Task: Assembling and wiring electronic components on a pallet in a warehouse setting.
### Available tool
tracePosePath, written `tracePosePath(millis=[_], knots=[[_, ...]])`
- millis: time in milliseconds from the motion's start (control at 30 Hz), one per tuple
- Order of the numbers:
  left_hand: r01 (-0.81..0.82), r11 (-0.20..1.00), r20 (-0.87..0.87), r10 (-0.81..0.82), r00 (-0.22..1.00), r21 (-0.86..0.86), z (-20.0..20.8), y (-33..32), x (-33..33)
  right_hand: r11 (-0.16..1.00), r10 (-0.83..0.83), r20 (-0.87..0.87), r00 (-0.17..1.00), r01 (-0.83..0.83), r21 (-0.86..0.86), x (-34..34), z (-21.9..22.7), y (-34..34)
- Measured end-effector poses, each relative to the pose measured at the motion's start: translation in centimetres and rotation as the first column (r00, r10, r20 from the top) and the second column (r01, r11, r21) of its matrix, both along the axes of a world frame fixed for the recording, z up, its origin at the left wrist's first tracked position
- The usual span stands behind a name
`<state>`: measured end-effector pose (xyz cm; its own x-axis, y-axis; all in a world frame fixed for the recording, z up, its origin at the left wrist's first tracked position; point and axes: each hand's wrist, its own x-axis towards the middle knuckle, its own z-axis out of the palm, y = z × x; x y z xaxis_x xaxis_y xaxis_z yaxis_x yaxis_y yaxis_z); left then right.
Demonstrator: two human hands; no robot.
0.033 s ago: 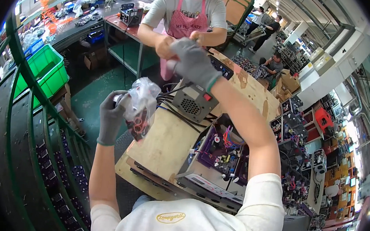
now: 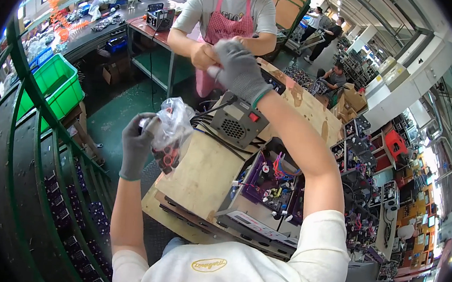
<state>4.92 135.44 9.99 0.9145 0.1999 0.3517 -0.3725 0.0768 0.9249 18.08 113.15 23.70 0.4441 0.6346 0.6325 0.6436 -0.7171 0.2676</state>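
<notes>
My left hand (image 2: 137, 143), in a grey glove, is closed on the gathered top of a clear plastic bag (image 2: 172, 128). Red and black small parts show through its lower end, beside the plywood board. My right hand (image 2: 238, 73), gloved alike, stretches forward with bent fingers against the hand (image 2: 205, 56) of a person in a pink checked apron (image 2: 230, 28). Whatever lies between those fingers is hidden. Below my right forearm, a grey metal device (image 2: 237, 121) with a red switch and round vent rests on the board with black cables (image 2: 213, 134).
Nearest me on the plywood (image 2: 197, 168) stands an opened device (image 2: 273, 185) with purple boards and coloured wires. A green rack (image 2: 22, 69) lines the left, by a green bin (image 2: 61, 86). Stacked devices (image 2: 357, 147) stand right; a side table (image 2: 172, 45) stands beyond.
My right hand has shifted slightly up against the other person's hand. The plastic bag has swung a little to the left; my left hand stays closed on it.
</notes>
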Motion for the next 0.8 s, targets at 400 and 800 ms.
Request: tracePosePath(millis=[400,800], knots=[[-0.25,0.949,0.076,0.269,0.96,-0.192,-4.4,8.3,-8.9,0.709,0.247,-0.654,0.715,0.327,0.625,5.5,-7.4,-4.2],[-0.31,0.924,-0.011,0.316,0.949,-0.225,-3.3,9.9,-12.6,0.754,0.332,-0.217,0.918,-0.121,0.645,-8.2,2.5,-1.1]])
